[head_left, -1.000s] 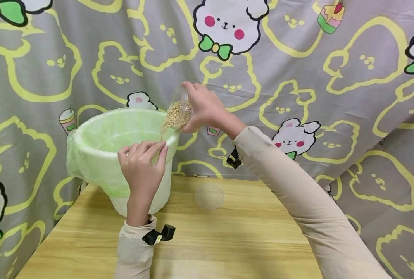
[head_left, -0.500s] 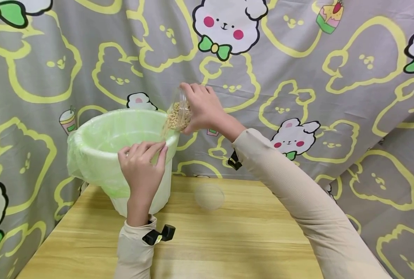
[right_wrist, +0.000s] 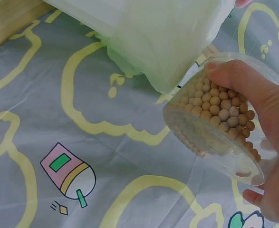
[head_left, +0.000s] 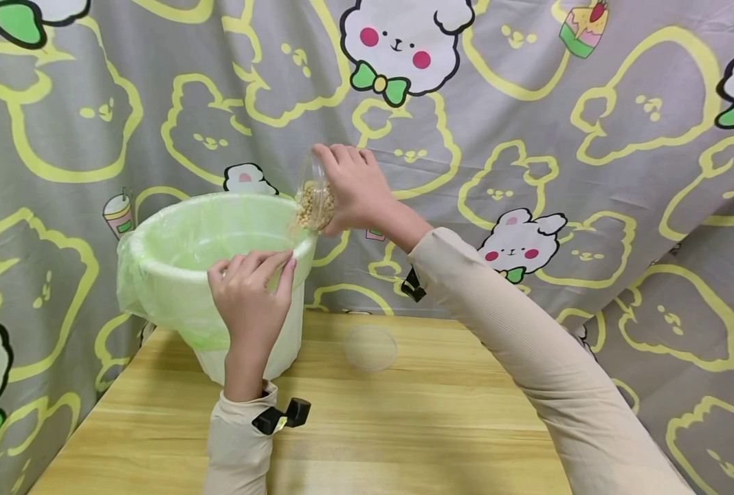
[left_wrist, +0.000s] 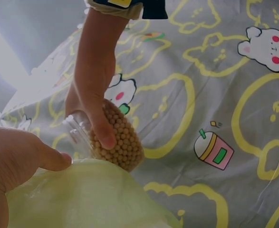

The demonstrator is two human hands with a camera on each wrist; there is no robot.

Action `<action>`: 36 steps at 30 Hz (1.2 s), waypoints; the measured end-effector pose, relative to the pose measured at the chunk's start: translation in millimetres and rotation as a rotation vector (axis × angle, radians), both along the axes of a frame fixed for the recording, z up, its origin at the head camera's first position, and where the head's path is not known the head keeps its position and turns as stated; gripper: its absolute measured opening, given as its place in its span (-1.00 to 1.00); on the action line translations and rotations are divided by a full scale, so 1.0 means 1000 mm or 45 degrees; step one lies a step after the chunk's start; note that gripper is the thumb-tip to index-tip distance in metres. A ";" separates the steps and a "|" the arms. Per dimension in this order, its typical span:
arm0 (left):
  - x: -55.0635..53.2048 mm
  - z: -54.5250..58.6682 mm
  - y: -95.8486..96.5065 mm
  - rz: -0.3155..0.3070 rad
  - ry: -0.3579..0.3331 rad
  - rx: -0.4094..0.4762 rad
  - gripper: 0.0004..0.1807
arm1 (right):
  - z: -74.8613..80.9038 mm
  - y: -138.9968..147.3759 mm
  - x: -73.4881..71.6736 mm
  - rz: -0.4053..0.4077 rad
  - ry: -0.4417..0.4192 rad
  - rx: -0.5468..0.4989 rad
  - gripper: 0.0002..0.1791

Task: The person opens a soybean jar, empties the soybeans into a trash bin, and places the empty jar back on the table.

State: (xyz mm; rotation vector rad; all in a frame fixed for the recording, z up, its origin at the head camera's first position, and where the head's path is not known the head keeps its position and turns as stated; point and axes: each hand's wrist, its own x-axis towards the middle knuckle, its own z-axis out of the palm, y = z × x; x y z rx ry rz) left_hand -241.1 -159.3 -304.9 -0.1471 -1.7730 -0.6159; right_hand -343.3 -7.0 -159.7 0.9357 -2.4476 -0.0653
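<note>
In the head view my right hand grips a clear plastic jar tipped over the right rim of a white bin. Small round beige balls like soybeans fill part of the jar. A blurred stream of them falls from its mouth into the bin, which is lined with a pale green plastic bag. My left hand holds the bin's near rim, its fingers bent over the edge and the thumb at the right. The bottom of the bin is hidden.
A clear round lid lies on the wooden table, right of the bin. Behind hangs a grey patterned curtain. A black wrist camera is strapped on the left sleeve.
The balls in the jar have become fewer as they pour out. My right hand has shifted slightly left with the jar. My left hand stays on the rim.
</note>
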 end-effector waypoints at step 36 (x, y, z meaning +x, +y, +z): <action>0.000 0.000 0.000 -0.008 0.011 0.003 -0.89 | -0.005 -0.013 0.007 0.025 0.074 0.077 0.41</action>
